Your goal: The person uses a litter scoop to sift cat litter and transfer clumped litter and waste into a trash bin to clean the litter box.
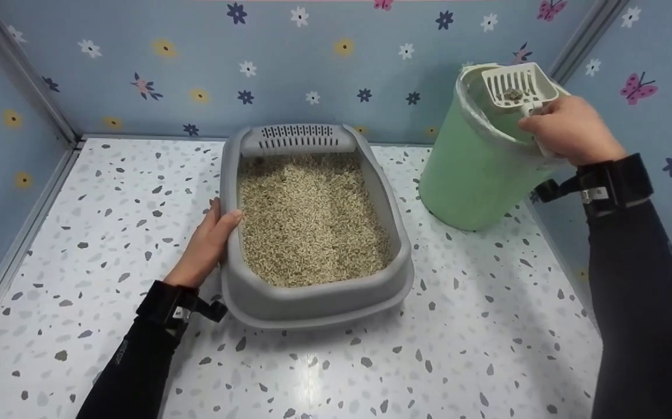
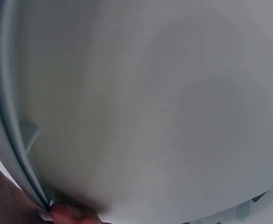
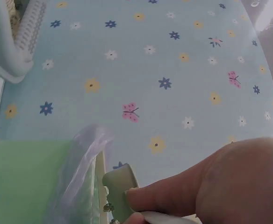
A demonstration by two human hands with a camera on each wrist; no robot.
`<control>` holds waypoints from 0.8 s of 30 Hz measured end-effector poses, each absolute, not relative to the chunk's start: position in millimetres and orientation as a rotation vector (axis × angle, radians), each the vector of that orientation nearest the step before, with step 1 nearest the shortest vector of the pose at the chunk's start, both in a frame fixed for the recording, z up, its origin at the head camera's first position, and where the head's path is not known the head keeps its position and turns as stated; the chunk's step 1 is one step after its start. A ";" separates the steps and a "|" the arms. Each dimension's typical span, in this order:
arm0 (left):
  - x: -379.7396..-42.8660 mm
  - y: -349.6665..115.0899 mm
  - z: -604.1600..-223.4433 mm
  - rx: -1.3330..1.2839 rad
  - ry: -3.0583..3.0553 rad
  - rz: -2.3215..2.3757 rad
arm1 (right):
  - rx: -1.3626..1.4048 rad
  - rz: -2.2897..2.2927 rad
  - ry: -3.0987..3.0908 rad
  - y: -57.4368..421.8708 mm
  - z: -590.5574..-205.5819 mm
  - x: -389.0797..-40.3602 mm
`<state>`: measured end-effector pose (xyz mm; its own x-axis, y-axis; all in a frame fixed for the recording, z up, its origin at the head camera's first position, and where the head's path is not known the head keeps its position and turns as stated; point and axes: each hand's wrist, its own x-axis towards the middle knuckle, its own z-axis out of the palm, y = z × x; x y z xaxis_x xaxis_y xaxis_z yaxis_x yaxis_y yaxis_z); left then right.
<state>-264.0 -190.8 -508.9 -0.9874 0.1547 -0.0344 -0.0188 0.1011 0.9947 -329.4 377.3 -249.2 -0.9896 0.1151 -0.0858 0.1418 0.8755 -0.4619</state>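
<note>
Head view: I see the right hand (image 1: 574, 129) gripping a scoop (image 1: 536, 87), left hand (image 1: 205, 244) holding the grey tray (image 1: 315, 301) (sleeve lettering (image 1: 123, 352) unreadable from here).

Bright head view here, glare streaking the floor (image 1: 310, 375), soft shadow on the wall (image 1: 429, 75) by the bin (image 1: 469, 180)! Left wrist view's dim and blurry (murky grey), while white glare flares upper right in the right wrist view.

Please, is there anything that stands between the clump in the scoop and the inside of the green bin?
Nothing visible besides the scoop itself, which lies under the clump. The right hand holds it at the open mouth of the green bin; the liner folds over the edge.
</note>
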 end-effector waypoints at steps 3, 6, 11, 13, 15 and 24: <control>-263.8 -190.9 -508.5 0.130 2.241 1.999 | 0.199 -0.675 3.047 380.7 -251.2 -330.6; -263.6 -190.4 -509.0 0.129 2.253 1.986 | 0.186 -0.611 3.097 382.9 -252.3 -331.5; -263.1 -189.8 -509.0 0.138 2.249 1.996 | 0.131 -0.405 3.188 384.6 -254.8 -331.4; -263.0 -190.1 -508.8 0.131 2.251 1.990 | 0.120 -0.336 3.210 384.2 -256.5 -330.9; -262.9 -190.5 -508.9 0.129 2.255 1.987 | 0.115 -0.269 3.235 383.5 -259.0 -329.7; -262.9 -189.4 -510.3 0.141 2.250 2.005 | 0.044 -0.109 3.334 380.4 -268.3 -322.7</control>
<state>-262.9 -189.4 -510.3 -0.9879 0.1521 -0.0307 -0.0130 0.1161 0.9932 -322.7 380.4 -268.3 -0.9809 0.0327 0.1919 0.0201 0.9975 -0.0672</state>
